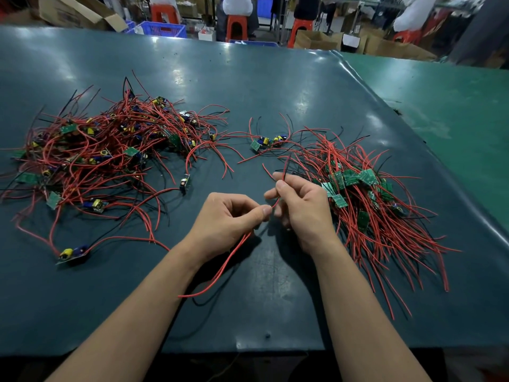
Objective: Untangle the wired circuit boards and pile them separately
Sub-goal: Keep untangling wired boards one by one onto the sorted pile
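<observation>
Tangled boards [104, 150] left, sorted pile [366, 199] right

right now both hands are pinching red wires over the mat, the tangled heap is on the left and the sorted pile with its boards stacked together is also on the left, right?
One thing is off: the head view shows the sorted pile on the right, beside the right hand. The tangled heap is on the left, and the left hand also pinches red wires.
</observation>
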`<state>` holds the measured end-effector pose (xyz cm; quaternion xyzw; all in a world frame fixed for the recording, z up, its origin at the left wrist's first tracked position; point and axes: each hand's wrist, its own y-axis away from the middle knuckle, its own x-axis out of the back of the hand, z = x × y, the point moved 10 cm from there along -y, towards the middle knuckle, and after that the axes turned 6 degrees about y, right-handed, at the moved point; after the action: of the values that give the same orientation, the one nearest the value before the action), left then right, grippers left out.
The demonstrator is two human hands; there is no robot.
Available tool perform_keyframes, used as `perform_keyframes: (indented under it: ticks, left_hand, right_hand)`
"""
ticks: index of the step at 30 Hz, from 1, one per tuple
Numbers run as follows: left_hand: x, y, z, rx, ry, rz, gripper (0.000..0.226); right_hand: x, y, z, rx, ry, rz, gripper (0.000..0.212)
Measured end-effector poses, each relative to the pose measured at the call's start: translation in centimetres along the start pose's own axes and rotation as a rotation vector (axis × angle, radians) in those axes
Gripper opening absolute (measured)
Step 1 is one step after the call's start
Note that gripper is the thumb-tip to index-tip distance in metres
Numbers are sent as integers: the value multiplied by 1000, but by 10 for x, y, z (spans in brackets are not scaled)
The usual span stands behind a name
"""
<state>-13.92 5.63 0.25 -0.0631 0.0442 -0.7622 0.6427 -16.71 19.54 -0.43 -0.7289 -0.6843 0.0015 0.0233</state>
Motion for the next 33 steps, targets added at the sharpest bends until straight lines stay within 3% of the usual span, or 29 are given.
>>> perform_keyframes:
  ticks: [5, 12, 23, 29, 33]
  left_hand:
    - [3, -1, -2, 30, 45, 21, 17]
    - [0, 1, -1, 44, 36, -4, 19]
    - [1, 2, 0, 56, -1, 6, 20]
    - [0, 1, -1, 58, -10, -7, 21]
    - [-1, 2, -1, 59, -14, -23, 21]
  right_hand:
    - [-6, -1, 2, -125, -418, -71, 13]
    - [-18, 3, 12, -292, -620, -140, 29]
    - [1, -4, 4, -42, -34, -7, 27]
    - [6, -4, 2, 0, -15, 26, 29]
    - [11, -5, 3, -2, -40, 44, 14]
